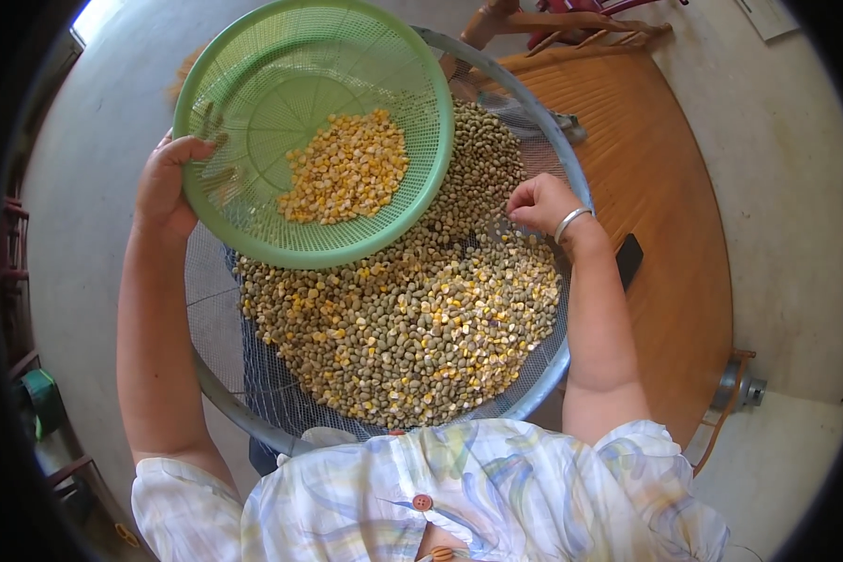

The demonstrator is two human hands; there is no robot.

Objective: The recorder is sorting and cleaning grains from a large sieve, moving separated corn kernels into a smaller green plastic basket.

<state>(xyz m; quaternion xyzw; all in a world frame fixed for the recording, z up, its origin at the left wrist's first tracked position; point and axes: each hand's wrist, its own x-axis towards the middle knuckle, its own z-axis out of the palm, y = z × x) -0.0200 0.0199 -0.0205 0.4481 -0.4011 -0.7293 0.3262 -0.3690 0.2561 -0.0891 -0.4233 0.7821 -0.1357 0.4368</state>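
Note:
My left hand (169, 183) grips the left rim of a green plastic mesh basket (318, 258), thumb inside and fingers behind the mesh. The basket is tilted towards me and holds a heap of yellow corn kernels (351, 169). Below it lies a wide round sieve (578, 178) with a grey-blue rim and wire mesh. Greenish-brown beans mixed with yellow and pale kernels (403, 347) cover its near part; darker beans (487, 155) lie farther back. Over the sieve's right side, my right hand (543, 204) is pinched close to the beans; its fingertips hide anything held.
A wooden table (674, 206) stands at the right, with a black phone-like object (629, 260) near the sieve's rim. Beyond the sieve is a wooden chair part (571, 23). A metal cylinder (740, 386) shows beside the table's near right edge. Pale floor (94, 215) surrounds these.

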